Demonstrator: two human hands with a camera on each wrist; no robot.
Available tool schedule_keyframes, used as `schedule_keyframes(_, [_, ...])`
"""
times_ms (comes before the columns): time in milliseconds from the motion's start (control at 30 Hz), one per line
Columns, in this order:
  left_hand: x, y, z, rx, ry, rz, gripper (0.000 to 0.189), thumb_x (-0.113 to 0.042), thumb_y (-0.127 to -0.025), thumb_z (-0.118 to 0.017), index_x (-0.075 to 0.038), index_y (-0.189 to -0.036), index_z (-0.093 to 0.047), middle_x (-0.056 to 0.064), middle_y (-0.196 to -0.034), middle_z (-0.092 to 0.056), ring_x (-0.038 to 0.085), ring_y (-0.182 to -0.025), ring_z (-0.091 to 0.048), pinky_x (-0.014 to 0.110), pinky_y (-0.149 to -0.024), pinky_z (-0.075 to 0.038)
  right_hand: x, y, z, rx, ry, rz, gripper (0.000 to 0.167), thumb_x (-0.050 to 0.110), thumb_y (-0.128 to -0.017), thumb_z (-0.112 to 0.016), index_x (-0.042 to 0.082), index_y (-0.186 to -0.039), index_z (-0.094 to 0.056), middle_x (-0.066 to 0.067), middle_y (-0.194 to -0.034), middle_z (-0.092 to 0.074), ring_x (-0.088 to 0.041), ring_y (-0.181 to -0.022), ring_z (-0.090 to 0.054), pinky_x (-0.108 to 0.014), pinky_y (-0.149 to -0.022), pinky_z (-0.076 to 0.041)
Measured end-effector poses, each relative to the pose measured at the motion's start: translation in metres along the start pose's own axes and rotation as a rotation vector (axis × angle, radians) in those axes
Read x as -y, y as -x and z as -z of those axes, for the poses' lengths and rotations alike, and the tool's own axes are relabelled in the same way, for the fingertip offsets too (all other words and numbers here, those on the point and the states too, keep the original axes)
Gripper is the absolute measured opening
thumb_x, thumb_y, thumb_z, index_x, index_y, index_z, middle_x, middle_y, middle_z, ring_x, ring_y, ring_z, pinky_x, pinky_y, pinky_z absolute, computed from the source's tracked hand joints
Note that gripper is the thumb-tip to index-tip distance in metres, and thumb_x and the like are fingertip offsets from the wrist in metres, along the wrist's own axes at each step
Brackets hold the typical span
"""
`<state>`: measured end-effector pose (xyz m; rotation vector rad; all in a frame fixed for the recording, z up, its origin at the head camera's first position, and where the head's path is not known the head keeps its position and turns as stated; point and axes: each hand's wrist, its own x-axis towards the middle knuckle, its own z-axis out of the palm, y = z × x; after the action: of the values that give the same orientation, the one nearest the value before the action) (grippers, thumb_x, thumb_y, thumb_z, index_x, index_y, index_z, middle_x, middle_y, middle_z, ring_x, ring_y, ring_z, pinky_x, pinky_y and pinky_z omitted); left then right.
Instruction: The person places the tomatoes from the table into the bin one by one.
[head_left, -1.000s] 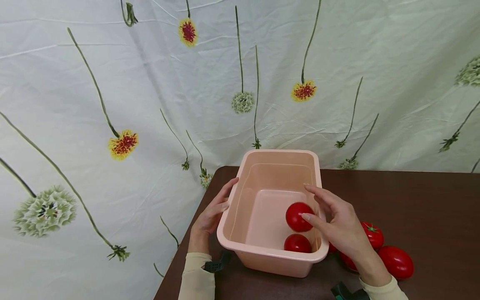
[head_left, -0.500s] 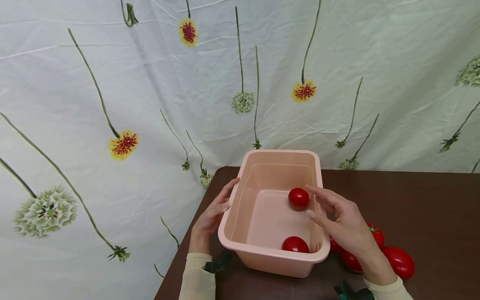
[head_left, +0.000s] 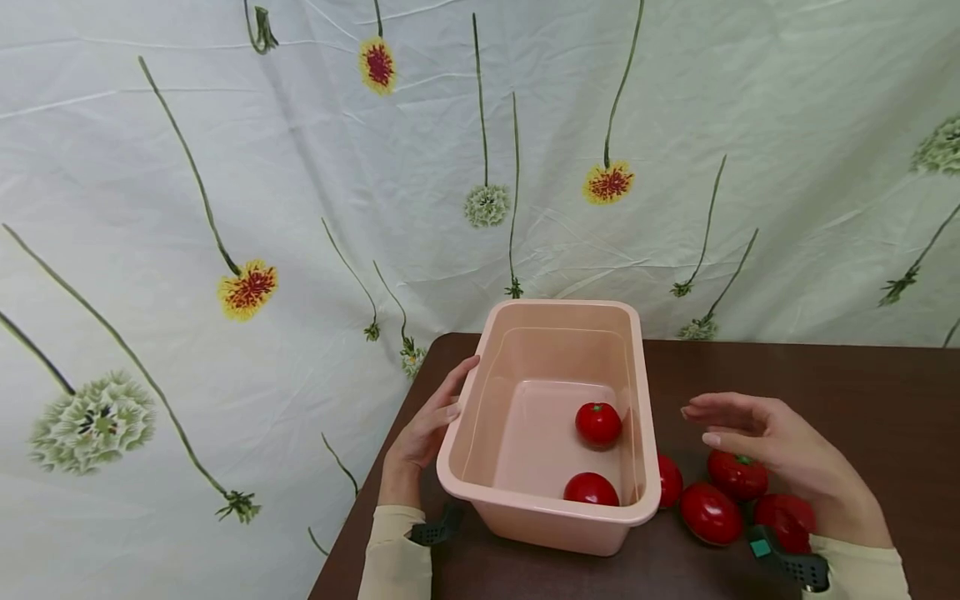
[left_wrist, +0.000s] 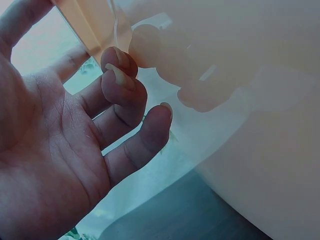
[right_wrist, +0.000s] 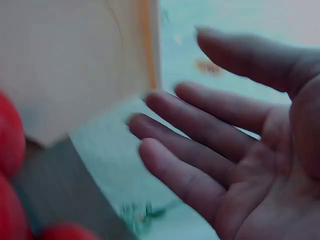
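Note:
A pale pink plastic tub (head_left: 540, 525) stands on the dark table. Two red tomatoes lie in it: a tomato (head_left: 598, 426) with its stem end up, and another tomato (head_left: 591, 489) near the front wall. My left hand (head_left: 429, 427) rests its fingertips against the tub's left side; in the left wrist view its fingers (left_wrist: 122, 112) are relaxed and lightly bent. To the right of the tub, my right hand (head_left: 787, 446) hovers above several loose tomatoes (head_left: 711, 513), holding nothing. Its fingers (right_wrist: 200, 132) are spread and extended in the right wrist view.
The brown table (head_left: 877, 433) reaches to the right of the tub. Behind it hangs a pale flower-printed cloth (head_left: 450, 125). Dark straps circle both wrists, and the right strap (head_left: 795, 567) partly covers a tomato.
My right hand has left the tub and moved right, over the loose tomatoes. The rear tomato in the tub rolled away from me, then back, and shows its stem. My left hand stays put.

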<state>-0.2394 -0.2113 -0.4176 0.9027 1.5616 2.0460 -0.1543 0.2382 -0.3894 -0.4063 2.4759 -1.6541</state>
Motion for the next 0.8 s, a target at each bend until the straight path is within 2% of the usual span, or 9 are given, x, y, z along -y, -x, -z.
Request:
schedule_keyframes(100, [0.001, 0.000, 0.001, 0.008, 0.001, -0.008, 0.073, -0.027, -0.094, -0.049, -0.019, -0.156, -0.013, 0.006, -0.125, -0.061, 0.017, -0.108, -0.064, 0.031, -0.088, -0.055, -0.021, 0.002, 0.014, 0.082, -0.088, -0.055, 0.048, 0.015, -0.094, -0.062, -0.005, -0.136, -0.048, -0.003, -0.124, -0.067, -0.005, -0.104, -0.066, -0.027, -0.082, -0.057])
schedule_keyframes(167, [0.002, -0.001, 0.001, 0.010, 0.009, -0.010, 0.072, -0.028, -0.094, -0.050, -0.020, -0.156, -0.013, 0.006, -0.126, -0.061, 0.017, -0.108, -0.064, 0.031, -0.088, -0.055, -0.034, 0.003, 0.018, 0.129, -0.154, -0.101, 0.047, 0.015, -0.094, -0.061, -0.003, -0.136, -0.048, 0.006, -0.121, -0.068, -0.008, -0.105, -0.066, -0.029, -0.084, -0.057])
schedule_keyframes(233, [0.002, -0.001, 0.001, 0.008, 0.016, -0.008, 0.073, -0.028, -0.094, -0.050, -0.020, -0.156, -0.013, 0.007, -0.126, -0.061, 0.017, -0.108, -0.064, 0.031, -0.088, -0.055, -0.045, 0.004, 0.020, 0.164, -0.207, -0.111, 0.045, 0.012, -0.094, -0.060, 0.000, -0.136, -0.049, 0.008, -0.121, -0.068, -0.009, -0.107, -0.066, -0.032, -0.085, -0.057])
schedule_keyframes(333, [0.004, -0.001, 0.002, 0.005, 0.030, -0.003, 0.073, -0.027, -0.094, -0.051, -0.020, -0.156, -0.013, 0.007, -0.126, -0.061, 0.017, -0.108, -0.065, 0.032, -0.088, -0.055, -0.057, 0.006, 0.020, 0.155, -0.271, -0.103, 0.042, 0.008, -0.093, -0.059, 0.005, -0.134, -0.052, 0.009, -0.120, -0.069, -0.011, -0.108, -0.066, -0.032, -0.087, -0.056])
schedule_keyframes(433, [0.004, -0.001, 0.002, 0.001, 0.036, 0.000, 0.075, -0.029, -0.093, -0.053, -0.020, -0.156, -0.014, 0.007, -0.125, -0.061, 0.017, -0.108, -0.065, 0.032, -0.088, -0.055, -0.065, 0.007, 0.021, 0.088, -0.281, -0.035, 0.042, 0.003, -0.093, -0.057, 0.007, -0.134, -0.053, 0.011, -0.119, -0.069, -0.010, -0.107, -0.067, -0.026, -0.086, -0.056])
schedule_keyframes(567, [0.003, -0.001, 0.002, 0.003, 0.034, -0.002, 0.077, -0.030, -0.092, -0.055, -0.020, -0.156, -0.014, 0.006, -0.124, -0.062, 0.017, -0.107, -0.065, 0.032, -0.087, -0.056, -0.070, 0.006, 0.022, -0.003, -0.241, -0.004, 0.042, 0.002, -0.092, -0.059, 0.008, -0.134, -0.053, 0.016, -0.117, -0.069, -0.003, -0.105, -0.066, -0.020, -0.083, -0.054])
schedule_keyframes(633, [0.003, -0.001, 0.002, 0.007, 0.031, -0.003, 0.076, -0.029, -0.093, -0.054, -0.019, -0.156, -0.013, 0.006, -0.123, -0.062, 0.017, -0.106, -0.065, 0.032, -0.086, -0.056, -0.071, 0.005, 0.023, -0.024, -0.202, -0.053, 0.044, 0.005, -0.091, -0.062, 0.006, -0.134, -0.052, 0.017, -0.117, -0.068, 0.001, -0.103, -0.065, -0.020, -0.083, -0.054])
schedule_keyframes(700, [0.002, -0.001, 0.002, 0.008, 0.030, -0.003, 0.075, -0.029, -0.093, -0.053, -0.019, -0.156, -0.013, 0.006, -0.124, -0.062, 0.017, -0.107, -0.065, 0.032, -0.087, -0.056, -0.071, 0.004, 0.023, -0.031, -0.141, -0.119, 0.050, 0.010, -0.090, -0.065, 0.003, -0.137, -0.049, 0.009, -0.122, -0.067, 0.002, -0.104, -0.063, -0.021, -0.083, -0.054])
schedule_keyframes(800, [0.002, -0.001, 0.002, 0.004, 0.030, 0.000, 0.076, -0.029, -0.093, -0.054, -0.019, -0.156, -0.014, 0.006, -0.123, -0.062, 0.018, -0.107, -0.065, 0.032, -0.087, -0.056, -0.070, 0.002, 0.021, -0.009, -0.007, -0.217, 0.061, 0.021, -0.088, -0.070, 0.001, -0.140, -0.045, -0.009, -0.133, -0.061, -0.011, -0.113, -0.059, -0.029, -0.082, -0.055])
